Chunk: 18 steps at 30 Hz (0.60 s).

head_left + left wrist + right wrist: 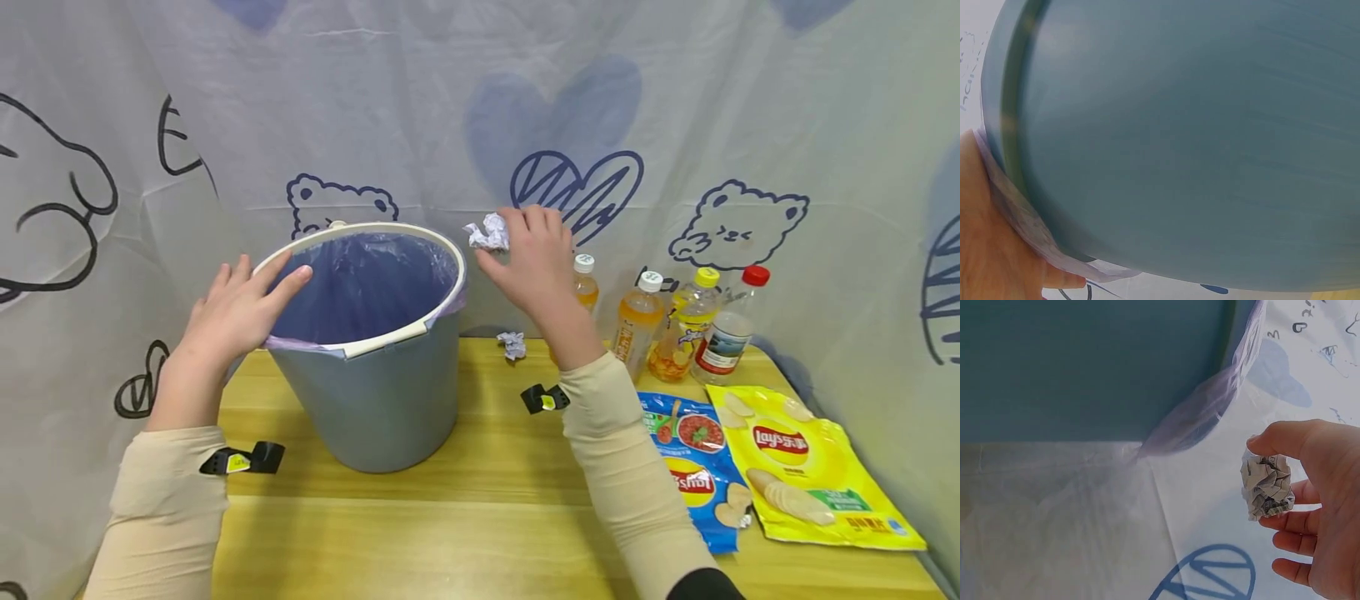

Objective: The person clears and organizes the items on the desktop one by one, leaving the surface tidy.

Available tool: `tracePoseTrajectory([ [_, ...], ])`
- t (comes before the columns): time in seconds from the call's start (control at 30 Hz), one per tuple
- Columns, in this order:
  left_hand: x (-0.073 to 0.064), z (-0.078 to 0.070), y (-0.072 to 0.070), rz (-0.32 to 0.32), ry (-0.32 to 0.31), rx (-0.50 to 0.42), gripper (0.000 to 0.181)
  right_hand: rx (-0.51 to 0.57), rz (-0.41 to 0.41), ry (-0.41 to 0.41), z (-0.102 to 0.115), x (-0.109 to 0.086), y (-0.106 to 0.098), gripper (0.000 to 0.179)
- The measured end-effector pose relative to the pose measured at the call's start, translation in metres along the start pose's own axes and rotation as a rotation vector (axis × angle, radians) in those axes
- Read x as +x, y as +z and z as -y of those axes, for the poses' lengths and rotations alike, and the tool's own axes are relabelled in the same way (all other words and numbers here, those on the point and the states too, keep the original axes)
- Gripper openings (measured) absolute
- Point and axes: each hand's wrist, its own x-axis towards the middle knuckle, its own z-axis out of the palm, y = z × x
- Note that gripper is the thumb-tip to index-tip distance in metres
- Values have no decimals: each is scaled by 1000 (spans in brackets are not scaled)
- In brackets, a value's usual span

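Note:
A grey bucket-like trash bin [375, 392] with a cream rim and a thin purplish liner stands on the wooden table. At the left side of its rim is my left hand [242, 307], fingers spread and fairly straight, thumb over the opening. In the left wrist view that hand [997, 237] lies against the liner edge. Right of the bin, my right hand [536, 258] pinches a crumpled paper ball [491, 232] in the air, beside the rim. The right wrist view shows printing on the paper ball [1267, 486], between thumb and fingers. Another crumpled paper ball [513, 345] lies on the table below.
Bottles stand at the back right: orange drinks [639, 321], a yellow-capped bottle [684, 325] and a red-capped one [731, 325]. In front lie a blue chip bag [693, 467] and a yellow chip bag [817, 475]. A patterned curtain [450, 125] hangs behind the table [450, 542].

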Motion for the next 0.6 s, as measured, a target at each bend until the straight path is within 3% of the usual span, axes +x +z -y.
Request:
tracePoseTrajectory([
  [0.6,-1,-1,0,6,-2,-17,87,12,1,-60,38,9,3,60],
])
